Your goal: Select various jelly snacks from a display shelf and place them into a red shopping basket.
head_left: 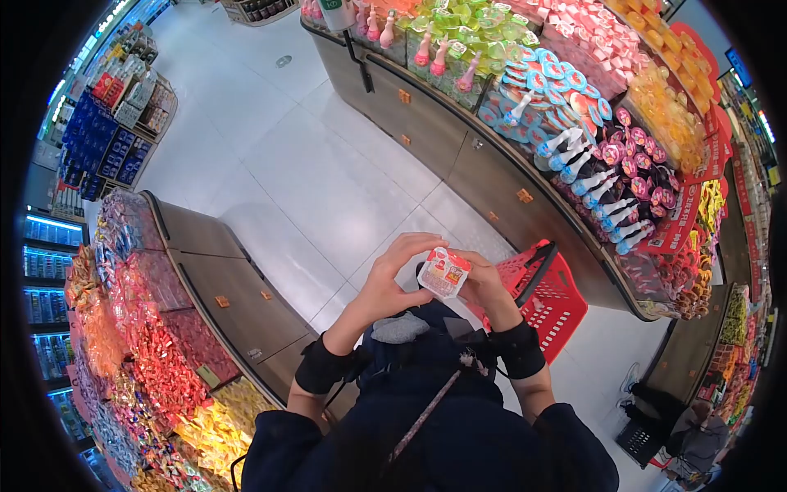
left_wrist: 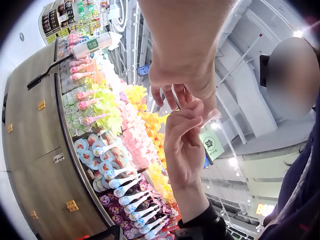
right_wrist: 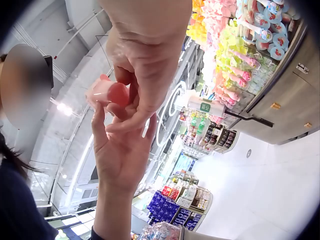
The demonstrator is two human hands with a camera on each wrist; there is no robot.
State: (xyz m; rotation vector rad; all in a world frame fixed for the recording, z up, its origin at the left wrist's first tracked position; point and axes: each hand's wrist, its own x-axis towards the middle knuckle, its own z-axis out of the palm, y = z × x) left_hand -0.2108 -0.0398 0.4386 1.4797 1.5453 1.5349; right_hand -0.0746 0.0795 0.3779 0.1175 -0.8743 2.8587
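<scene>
- Small pack [head_left: 443, 273]: held up in front of torso, btwn both hands, well above floor [head_left: 295, 189]. Printed face, red & white w/ pinkish part, turned twd head cam. Print too small to read.
- L hand [head_left: 392, 283]: fingers bent round near side & upper edge of pack, thumb at lower edge; a grasp, not a loose hand. L wrist view doesn't show pack itself.
- R hand [head_left: 487, 289]: fingers curled on pack's other side. R wrist view agrees: pink pack in R fingers, L fingertips touching it from below.
- Done, as far as views go: pack is in hand, off any display, face up for a look. Prob. being read or checked (judgement).
- No torn wrap or raised lid seen; prob. unopened, but can't confirm.
- Red basket [head_left: 565, 305]: beside R forearm, next to counter [head_left: 492, 176]. Pack isn't in it; basket's contents can't be made out fully.
- Left to do: can't tell from views whether pack goes in basket, back on display or elsewhere. Handling seems midway: pick-up done, no set-down.
- Loose wrapped sweets [head_left: 168, 365] on L side, more goods on far counter; neither hand touches either.
</scene>
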